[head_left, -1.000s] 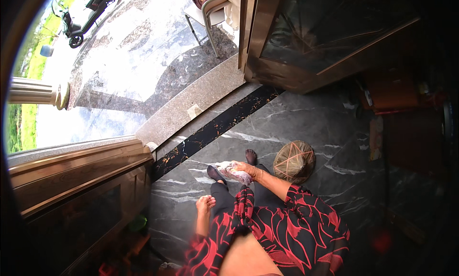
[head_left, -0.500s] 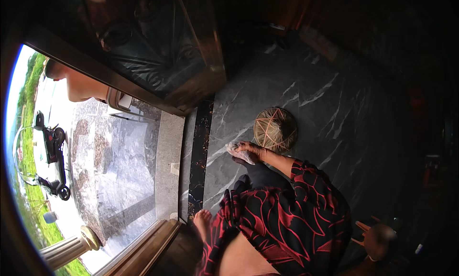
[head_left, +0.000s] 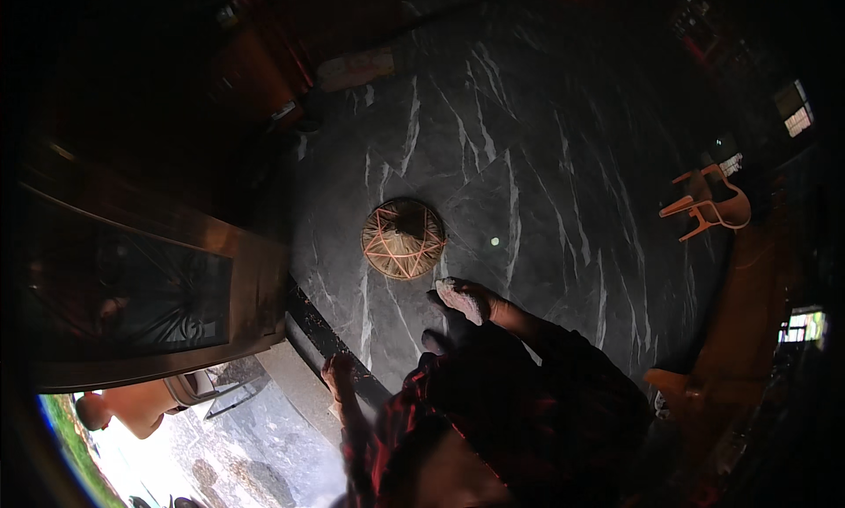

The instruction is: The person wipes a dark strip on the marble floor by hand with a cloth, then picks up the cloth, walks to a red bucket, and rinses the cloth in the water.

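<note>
Seen from above in a dim room, the person's right hand (head_left: 491,303) grips a pale, pinkish bundle (head_left: 459,298), fingers closed around one side, holding it out over dark-covered feet (head_left: 440,319); any marking on it is too dim to read. The left hand (head_left: 338,373) is apart from it, at lower left, too shadowed to tell whether open or clenched. A conical woven hat (head_left: 387,247) with crossing orange bands sits near the bundle on the dark, white-veined floor (head_left: 458,182).
</note>
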`<action>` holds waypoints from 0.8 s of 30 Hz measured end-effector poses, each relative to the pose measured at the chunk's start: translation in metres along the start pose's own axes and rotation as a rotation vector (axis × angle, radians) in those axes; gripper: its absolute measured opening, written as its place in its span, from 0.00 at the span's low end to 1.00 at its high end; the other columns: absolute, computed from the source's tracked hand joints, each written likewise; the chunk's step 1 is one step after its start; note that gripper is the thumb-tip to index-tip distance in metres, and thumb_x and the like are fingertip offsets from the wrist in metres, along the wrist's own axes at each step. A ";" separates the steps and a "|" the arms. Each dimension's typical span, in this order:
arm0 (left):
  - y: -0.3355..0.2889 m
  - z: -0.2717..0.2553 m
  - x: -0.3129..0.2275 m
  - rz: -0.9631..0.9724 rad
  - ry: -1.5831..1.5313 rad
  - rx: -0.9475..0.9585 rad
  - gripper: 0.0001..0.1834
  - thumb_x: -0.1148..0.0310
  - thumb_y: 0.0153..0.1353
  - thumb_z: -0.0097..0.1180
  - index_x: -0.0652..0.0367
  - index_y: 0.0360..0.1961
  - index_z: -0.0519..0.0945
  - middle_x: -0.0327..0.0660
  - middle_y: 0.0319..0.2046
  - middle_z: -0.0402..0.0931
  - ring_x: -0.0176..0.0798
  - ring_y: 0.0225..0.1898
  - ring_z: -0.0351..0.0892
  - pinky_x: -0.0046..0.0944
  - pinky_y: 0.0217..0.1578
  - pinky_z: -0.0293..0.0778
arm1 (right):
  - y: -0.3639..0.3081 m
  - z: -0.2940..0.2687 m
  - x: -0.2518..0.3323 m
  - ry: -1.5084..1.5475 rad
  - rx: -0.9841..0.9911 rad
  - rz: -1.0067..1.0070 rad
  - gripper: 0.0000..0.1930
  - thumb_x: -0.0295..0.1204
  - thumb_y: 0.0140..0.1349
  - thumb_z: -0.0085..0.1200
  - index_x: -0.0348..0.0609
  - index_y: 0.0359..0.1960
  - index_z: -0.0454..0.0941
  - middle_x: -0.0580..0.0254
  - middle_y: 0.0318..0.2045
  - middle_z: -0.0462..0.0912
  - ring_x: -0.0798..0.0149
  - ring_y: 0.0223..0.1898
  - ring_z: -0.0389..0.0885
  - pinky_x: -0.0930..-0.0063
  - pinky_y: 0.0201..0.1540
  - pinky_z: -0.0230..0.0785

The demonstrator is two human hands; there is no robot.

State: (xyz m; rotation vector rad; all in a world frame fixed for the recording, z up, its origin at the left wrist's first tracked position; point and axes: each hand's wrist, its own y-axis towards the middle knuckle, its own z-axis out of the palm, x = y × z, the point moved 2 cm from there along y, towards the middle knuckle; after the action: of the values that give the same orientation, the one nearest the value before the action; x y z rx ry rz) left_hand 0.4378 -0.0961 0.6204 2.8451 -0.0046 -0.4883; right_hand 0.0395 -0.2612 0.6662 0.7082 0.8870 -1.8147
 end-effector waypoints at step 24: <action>0.315 0.216 -0.436 0.561 -0.189 0.857 0.06 0.64 0.46 0.54 0.51 0.18 0.72 0.42 0.22 0.73 0.50 0.26 0.74 0.50 0.26 0.69 | -0.401 0.119 0.176 -1.115 0.304 -1.343 0.16 0.33 0.65 0.47 0.39 0.51 0.74 0.63 0.43 0.78 0.70 0.44 0.77 0.78 0.50 0.68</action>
State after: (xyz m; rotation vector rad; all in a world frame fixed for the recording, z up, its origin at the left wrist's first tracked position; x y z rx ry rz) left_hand -0.0318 -0.4344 0.6450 3.3178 -1.2882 -0.7462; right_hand -0.4064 -0.3369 0.7016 -1.0278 0.2121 -2.9489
